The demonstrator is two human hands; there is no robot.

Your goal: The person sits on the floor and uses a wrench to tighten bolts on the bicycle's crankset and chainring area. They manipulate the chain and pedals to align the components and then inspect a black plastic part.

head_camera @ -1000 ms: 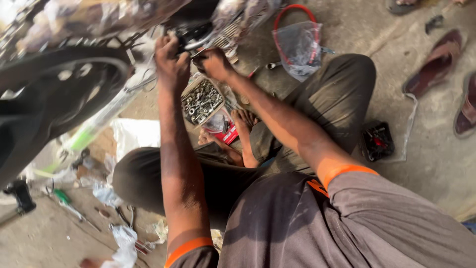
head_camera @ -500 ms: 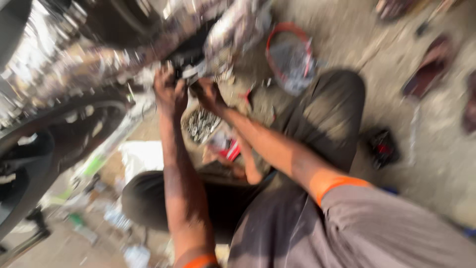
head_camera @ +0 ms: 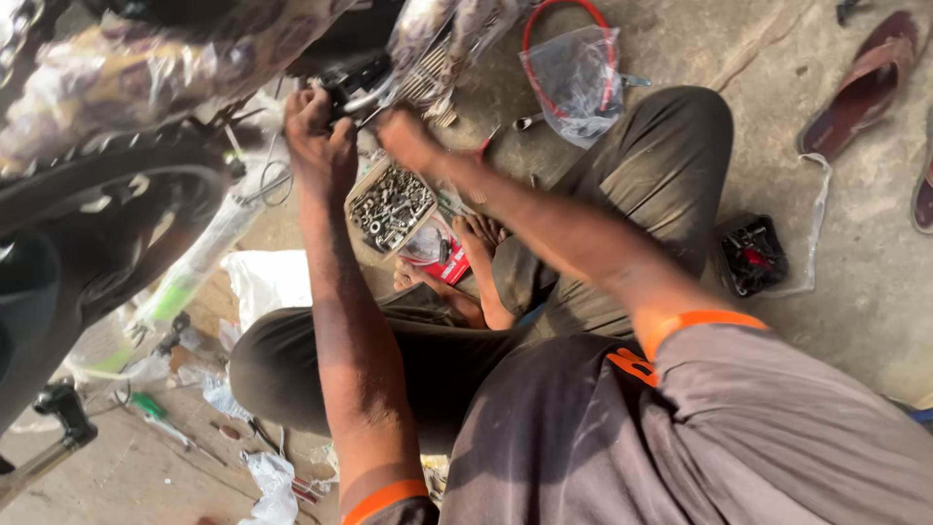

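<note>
- Working up at a black metal fitting (head_camera: 355,80) on the plastic-wrapped bicycle (head_camera: 146,68), both hands meet at the far left of the scene, above the person's crossed legs.
- Left hand (head_camera: 319,136) is clenched around the left side of the fitting; right hand (head_camera: 406,136) is pressed against its right side, fingers blurred, so I cannot tell whether it grips a tool or the part itself.
- Judging by the wrapping over the frame and the loose hardware lying about, assembly looks partly done: the tyre (head_camera: 117,185) sits on its wheel, yet the fitting is not finished and plenty of parts wait.
- Small cardboard box (head_camera: 391,206) just below the hands holds a heap of shiny steel nuts and bolts, beside a red packet (head_camera: 442,255).
- Clear plastic bag (head_camera: 575,78) with a red looped cable lies on the rough concrete floor (head_camera: 797,117), far right of the hands.
- Black pedals in a thin bag (head_camera: 751,255) rest right of the knee; a brown sandal (head_camera: 860,83) lies beyond.
- Crumpled wrappers and a green-handled screwdriver (head_camera: 155,413) litter the near left floor.
</note>
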